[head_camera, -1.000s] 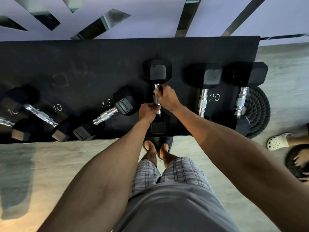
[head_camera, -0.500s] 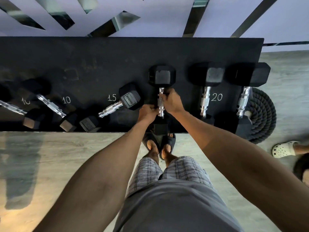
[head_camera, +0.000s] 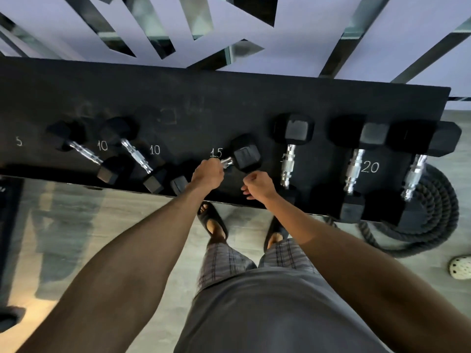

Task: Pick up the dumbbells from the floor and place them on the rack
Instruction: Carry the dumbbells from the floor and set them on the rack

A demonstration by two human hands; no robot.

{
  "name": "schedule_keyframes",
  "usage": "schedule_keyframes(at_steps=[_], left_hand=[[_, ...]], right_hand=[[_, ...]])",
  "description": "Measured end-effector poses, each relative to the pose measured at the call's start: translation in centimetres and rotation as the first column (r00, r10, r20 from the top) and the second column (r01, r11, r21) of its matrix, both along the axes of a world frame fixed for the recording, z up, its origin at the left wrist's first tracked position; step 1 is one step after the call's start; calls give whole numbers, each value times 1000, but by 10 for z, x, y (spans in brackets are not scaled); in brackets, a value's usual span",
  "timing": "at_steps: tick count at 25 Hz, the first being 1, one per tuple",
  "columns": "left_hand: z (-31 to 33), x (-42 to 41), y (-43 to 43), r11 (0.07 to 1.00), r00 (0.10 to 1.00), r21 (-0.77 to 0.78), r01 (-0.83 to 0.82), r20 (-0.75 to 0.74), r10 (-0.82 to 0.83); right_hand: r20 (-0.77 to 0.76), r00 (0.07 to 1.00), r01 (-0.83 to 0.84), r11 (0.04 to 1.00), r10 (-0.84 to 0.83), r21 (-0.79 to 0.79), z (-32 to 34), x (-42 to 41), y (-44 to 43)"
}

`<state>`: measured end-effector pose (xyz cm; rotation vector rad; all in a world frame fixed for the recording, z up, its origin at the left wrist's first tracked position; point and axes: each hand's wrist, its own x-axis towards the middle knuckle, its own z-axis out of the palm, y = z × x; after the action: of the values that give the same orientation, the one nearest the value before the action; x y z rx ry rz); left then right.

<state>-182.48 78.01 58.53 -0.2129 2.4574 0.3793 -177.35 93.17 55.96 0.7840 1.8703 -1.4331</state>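
Left grip (head_camera: pixel 207 171) has quit the black hex dumbbell with chrome handle (head_camera: pixel 289 159), now lying on the flat black rack (head_camera: pixel 229 98), and closes round the handle of the skewed neighbouring dumbbell (head_camera: pixel 246 154) by the chalked 15 (head_camera: pixel 216 152); right grip (head_camera: pixel 258 186) curls empty. Placement done; straightening likely next.

Black dumbbells (head_camera: pixel 246 155) with chrome handles line a black rack (head_camera: pixel 229 98) numbered in white; below the hands (head_camera: pixel 207 174), grey plaid shorts (head_camera: pixel 229 261), black sandals (head_camera: pixel 211 217), pale grey floor (head_camera: pixel 127 225).
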Motion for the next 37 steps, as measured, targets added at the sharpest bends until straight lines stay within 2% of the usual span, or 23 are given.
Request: schedule_keyframes(at_steps=[2, 4, 6, 10, 13, 16, 19, 24, 28, 32, 34, 37], left_hand=[[-6, -10, -22, 999, 999, 16, 48, 14, -48], [-12, -24, -40, 992, 994, 70, 104, 19, -105], [-20, -35, -55, 980, 988, 138, 142, 33, -148], [-35, -43, -71, 949, 965, 235, 211, 101, -240], [-46, -40, -78, 934, 965, 281, 221, 76, -251], [-50, -36, -78, 921, 956, 303, 246, 82, -282], [-55, -35, -72, 921, 947, 260, 288, 64, -314], [-57, -38, -69, 935, 958, 248, 255, 68, -280], [-52, -36, -67, 931, 988, 353, 94, 80, -130], [-42, -40, -58, 872, 991, 472, -128, 97, 93], [-43, -43, -53, 811, 968, 529, -250, 143, 205], [-52, -45, -50, 713, 918, 581, -392, 201, 342]], right_hand=[[64, 993, 100, 992, -95, -77, -1, -8, -21], [127, 957, 278, 951, -262, -134, -8, -15, -36], [218, 871, 481, 855, -441, -195, -15, -17, -50], [255, 707, 706, 638, -659, -309, -27, -20, -85], [246, 588, 800, 510, -770, -316, -32, -27, -101], [227, 524, 839, 452, -821, -304, -38, -35, -107], [220, 506, 849, 436, -834, -299, -42, -39, -107], [184, 539, 828, 476, -822, -297, -44, -43, -109], [80, 659, 748, 639, -748, -179, -33, -58, -104], [-108, 874, 478, 878, -473, 24, -22, -91, -94], [-178, 926, 349, 934, -332, 75, -14, -107, -93], [-213, 961, 211, 965, -176, 153, -11, -123, -93]])
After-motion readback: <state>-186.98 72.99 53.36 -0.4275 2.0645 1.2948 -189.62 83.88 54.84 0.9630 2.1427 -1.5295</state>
